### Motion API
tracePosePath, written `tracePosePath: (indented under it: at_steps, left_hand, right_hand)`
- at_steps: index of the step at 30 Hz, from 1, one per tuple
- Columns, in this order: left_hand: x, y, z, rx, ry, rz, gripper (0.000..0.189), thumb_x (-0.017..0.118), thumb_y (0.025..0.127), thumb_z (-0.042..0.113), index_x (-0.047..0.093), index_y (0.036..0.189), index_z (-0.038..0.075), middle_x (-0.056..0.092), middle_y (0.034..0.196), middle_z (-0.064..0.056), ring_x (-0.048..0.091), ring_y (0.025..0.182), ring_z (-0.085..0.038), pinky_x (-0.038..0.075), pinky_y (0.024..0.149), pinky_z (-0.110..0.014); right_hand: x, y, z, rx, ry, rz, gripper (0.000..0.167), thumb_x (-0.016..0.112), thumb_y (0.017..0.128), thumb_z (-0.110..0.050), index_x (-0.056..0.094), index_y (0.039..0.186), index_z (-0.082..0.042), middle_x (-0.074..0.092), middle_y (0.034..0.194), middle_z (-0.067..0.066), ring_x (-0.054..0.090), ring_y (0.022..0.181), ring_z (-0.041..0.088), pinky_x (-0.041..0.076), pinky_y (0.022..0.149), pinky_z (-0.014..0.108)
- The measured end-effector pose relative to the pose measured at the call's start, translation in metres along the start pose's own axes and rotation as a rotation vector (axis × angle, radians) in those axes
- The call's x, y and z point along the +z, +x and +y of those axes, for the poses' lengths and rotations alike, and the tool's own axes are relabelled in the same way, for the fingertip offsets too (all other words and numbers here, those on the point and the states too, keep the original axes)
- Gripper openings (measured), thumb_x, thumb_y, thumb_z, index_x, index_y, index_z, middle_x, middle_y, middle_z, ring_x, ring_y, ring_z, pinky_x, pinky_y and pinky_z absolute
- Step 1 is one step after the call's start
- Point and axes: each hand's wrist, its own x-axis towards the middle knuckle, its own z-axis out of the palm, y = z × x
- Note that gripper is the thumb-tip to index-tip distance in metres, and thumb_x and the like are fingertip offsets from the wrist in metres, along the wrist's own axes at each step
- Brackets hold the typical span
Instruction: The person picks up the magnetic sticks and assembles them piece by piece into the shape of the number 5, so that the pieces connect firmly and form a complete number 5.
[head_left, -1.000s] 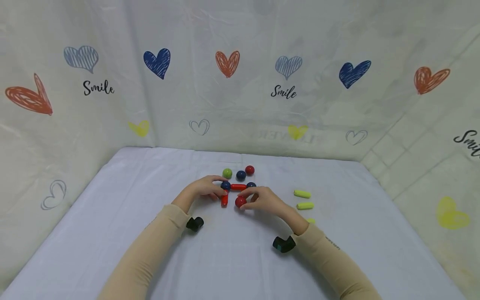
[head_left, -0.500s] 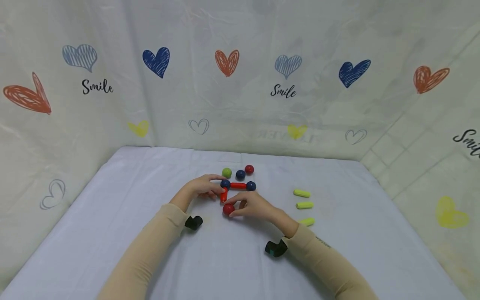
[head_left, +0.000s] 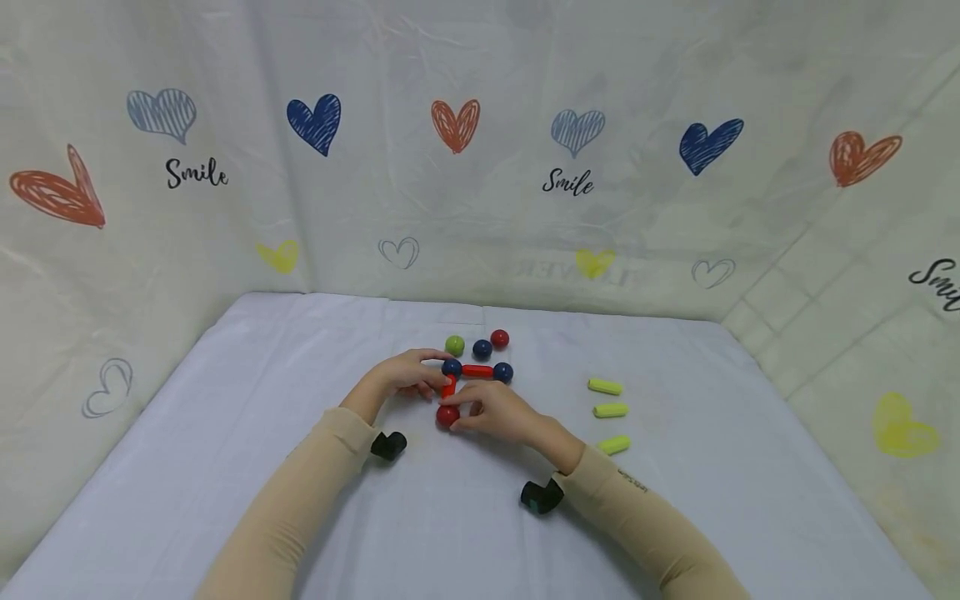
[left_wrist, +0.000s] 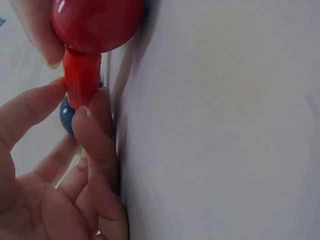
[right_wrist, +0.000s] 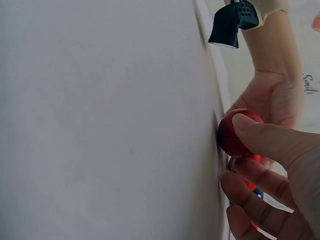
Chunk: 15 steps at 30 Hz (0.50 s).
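Note:
My left hand (head_left: 408, 374) pinches a short red rod (left_wrist: 82, 75) between thumb and fingers. At its far end that rod joins a dark blue ball (head_left: 452, 368). A second red rod (head_left: 477, 371) runs right from this ball to another dark blue ball (head_left: 503, 372). My right hand (head_left: 498, 411) holds a red ball (head_left: 447, 416) between thumb and fingers. In the left wrist view the red ball sits against the near end of the rod; whether it is fixed there I cannot tell. The right wrist view shows the thumb pressed on the ball.
Behind the hands lie a green ball (head_left: 454, 346), a loose blue ball (head_left: 482, 349) and another red ball (head_left: 499, 338). On the right are yellow-green rods (head_left: 611, 411). A white cloth (head_left: 450, 533) covers the table, with a patterned curtain (head_left: 480, 192) behind.
My right hand has carried the red ball left, and it now meets the near end of the red rod. My left hand has stayed nearly in place, still holding the rod.

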Motion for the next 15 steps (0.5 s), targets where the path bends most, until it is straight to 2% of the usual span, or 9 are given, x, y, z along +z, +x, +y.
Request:
tracePosePath:
  at_steps: [15]
  left_hand:
    - [-0.0001, 0.0027, -0.0035, 0.006, 0.0, -0.008, 0.064, 0.067, 0.094, 0.009, 0.046, 0.154, 0.01, 0.073, 0.093, -0.008, 0.06, 0.06, -0.013, 0.044, 0.061, -0.02]
  right_hand:
    - [-0.0007, 0.002, -0.0027, 0.005, -0.041, 0.003, 0.041, 0.082, 0.089, -0.015, 0.073, 0.129, -0.012, 0.069, 0.097, -0.006, 0.059, 0.081, 0.009, 0.053, 0.075, 0.024]
